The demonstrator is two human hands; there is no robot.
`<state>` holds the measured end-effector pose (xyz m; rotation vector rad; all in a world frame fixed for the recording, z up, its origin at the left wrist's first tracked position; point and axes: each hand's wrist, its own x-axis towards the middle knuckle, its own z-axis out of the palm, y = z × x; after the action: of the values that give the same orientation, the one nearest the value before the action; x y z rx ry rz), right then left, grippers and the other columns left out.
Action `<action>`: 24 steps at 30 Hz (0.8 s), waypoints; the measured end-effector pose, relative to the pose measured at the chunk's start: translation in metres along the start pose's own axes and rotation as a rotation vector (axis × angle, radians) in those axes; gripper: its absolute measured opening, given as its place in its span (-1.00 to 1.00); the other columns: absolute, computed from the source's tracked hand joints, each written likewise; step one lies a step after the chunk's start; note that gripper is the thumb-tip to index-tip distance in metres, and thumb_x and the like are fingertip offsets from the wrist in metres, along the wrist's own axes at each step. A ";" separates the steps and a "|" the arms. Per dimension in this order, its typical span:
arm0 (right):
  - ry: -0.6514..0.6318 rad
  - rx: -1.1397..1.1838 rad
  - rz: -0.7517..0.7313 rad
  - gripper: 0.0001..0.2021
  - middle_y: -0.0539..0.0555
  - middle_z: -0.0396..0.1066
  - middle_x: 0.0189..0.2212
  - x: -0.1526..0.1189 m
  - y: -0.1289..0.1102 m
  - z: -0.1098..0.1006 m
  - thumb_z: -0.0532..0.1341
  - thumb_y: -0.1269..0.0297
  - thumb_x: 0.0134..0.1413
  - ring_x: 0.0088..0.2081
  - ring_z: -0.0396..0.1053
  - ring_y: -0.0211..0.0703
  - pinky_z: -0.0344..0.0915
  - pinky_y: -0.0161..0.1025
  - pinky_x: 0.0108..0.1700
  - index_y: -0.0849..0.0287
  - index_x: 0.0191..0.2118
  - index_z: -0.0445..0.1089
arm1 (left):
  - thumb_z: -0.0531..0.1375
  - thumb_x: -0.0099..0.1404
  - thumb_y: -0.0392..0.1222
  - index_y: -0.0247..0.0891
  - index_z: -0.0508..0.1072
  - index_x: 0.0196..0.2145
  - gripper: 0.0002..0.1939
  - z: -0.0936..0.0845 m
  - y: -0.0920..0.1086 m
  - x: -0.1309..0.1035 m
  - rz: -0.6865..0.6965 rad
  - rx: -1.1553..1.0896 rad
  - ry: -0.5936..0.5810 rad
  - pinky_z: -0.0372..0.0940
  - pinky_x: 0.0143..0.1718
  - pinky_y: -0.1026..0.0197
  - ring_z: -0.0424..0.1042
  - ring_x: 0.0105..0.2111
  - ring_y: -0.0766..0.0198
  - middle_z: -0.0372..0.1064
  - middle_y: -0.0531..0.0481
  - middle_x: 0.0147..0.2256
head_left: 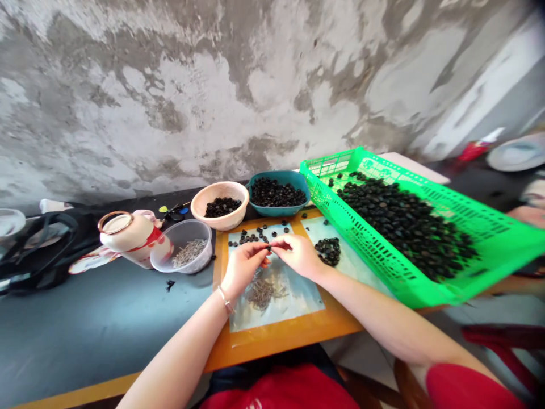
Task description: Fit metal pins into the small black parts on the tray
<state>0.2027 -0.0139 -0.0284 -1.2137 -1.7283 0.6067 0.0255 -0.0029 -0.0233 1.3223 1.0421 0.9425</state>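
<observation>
My left hand (pixel 244 265) and my right hand (pixel 296 254) meet fingertip to fingertip above a pale work sheet (pixel 244 318). Pinched between them is a small black round piece (pixel 268 248), mostly covered by the fingers. Under the hands lies a heap of thin metal pins (pixel 261 293). Several loose black round pieces (pixel 255 234) are scattered just beyond my fingers. To the right of my right hand sits a pile of black pieces (pixel 327 251).
A green crate (pixel 353 227) full of black pieces stands at right. Behind the sheet are a teal basin (pixel 279 211) and a cream bowl (pixel 219 220), both holding black pieces. Leftward stand a clear bowl (pixel 200 262) of pins and a tipped white-and-red jar (pixel 131 238).
</observation>
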 end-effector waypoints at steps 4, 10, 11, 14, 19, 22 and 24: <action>0.004 -0.044 -0.122 -0.91 0.09 0.56 -0.28 -0.003 -0.002 0.000 0.26 0.40 0.14 -0.22 0.51 -0.12 0.44 -0.16 -0.11 0.14 -0.28 0.53 | 0.43 0.00 -0.24 -0.38 0.55 -0.23 -0.66 0.003 0.004 -0.005 -0.218 -0.426 -0.022 0.43 -0.36 0.31 0.49 -0.47 0.36 0.53 -0.03 -0.40; -0.034 -0.149 -0.289 -0.86 0.10 0.56 -0.30 -0.005 -0.005 -0.003 0.21 0.41 0.19 -0.23 0.51 -0.11 0.46 -0.13 -0.12 0.13 -0.26 0.54 | 0.46 -0.03 -0.30 -0.46 0.57 -0.23 -0.63 0.001 0.002 -0.008 -0.321 -0.546 -0.073 0.44 -0.32 0.35 0.50 -0.47 0.38 0.52 -0.07 -0.43; -0.040 -0.133 -0.278 -0.87 0.10 0.56 -0.30 -0.005 -0.005 -0.004 0.22 0.41 0.19 -0.24 0.51 -0.11 0.46 -0.14 -0.12 0.13 -0.27 0.54 | 0.46 -0.02 -0.30 -0.46 0.57 -0.23 -0.64 0.000 0.002 -0.008 -0.324 -0.547 -0.073 0.44 -0.32 0.35 0.49 -0.47 0.39 0.53 -0.07 -0.42; -0.052 -0.039 -0.179 -0.88 0.09 0.57 -0.27 -0.005 -0.007 -0.007 0.24 0.41 0.16 -0.24 0.52 -0.14 0.47 -0.18 -0.13 0.13 -0.25 0.53 | 0.45 0.01 -0.28 -0.44 0.55 -0.18 -0.61 0.001 0.003 -0.009 -0.308 -0.533 -0.080 0.45 -0.31 0.33 0.51 -0.45 0.37 0.54 -0.07 -0.41; -0.117 0.065 0.020 -0.75 0.02 0.56 -0.33 -0.005 -0.010 -0.014 0.26 0.45 0.08 -0.32 0.52 -0.21 0.47 -0.26 -0.16 0.14 -0.10 0.47 | 0.45 0.01 -0.24 -0.40 0.50 -0.25 -0.65 0.002 0.004 -0.012 -0.266 -0.472 -0.072 0.46 -0.31 0.24 0.54 -0.45 0.29 0.54 -0.08 -0.44; -0.141 0.060 0.016 -0.72 0.01 0.55 -0.33 -0.005 -0.009 -0.017 0.27 0.44 0.07 -0.31 0.51 -0.22 0.45 -0.26 -0.14 0.14 -0.06 0.45 | 0.44 0.02 -0.21 -0.41 0.50 -0.29 -0.67 0.002 0.003 -0.012 -0.272 -0.439 -0.062 0.47 -0.31 0.21 0.54 -0.44 0.26 0.54 -0.10 -0.44; -0.158 0.049 0.000 -0.71 0.00 0.54 -0.33 -0.005 -0.008 -0.017 0.26 0.43 0.08 -0.30 0.51 -0.22 0.44 -0.27 -0.15 0.14 -0.04 0.44 | 0.44 0.02 -0.19 -0.40 0.51 -0.28 -0.67 0.002 0.003 -0.012 -0.268 -0.411 -0.059 0.47 -0.31 0.20 0.54 -0.44 0.25 0.54 -0.08 -0.45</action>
<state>0.2146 -0.0237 -0.0159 -1.1582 -1.8331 0.7581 0.0245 -0.0151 -0.0202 0.8424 0.8942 0.8522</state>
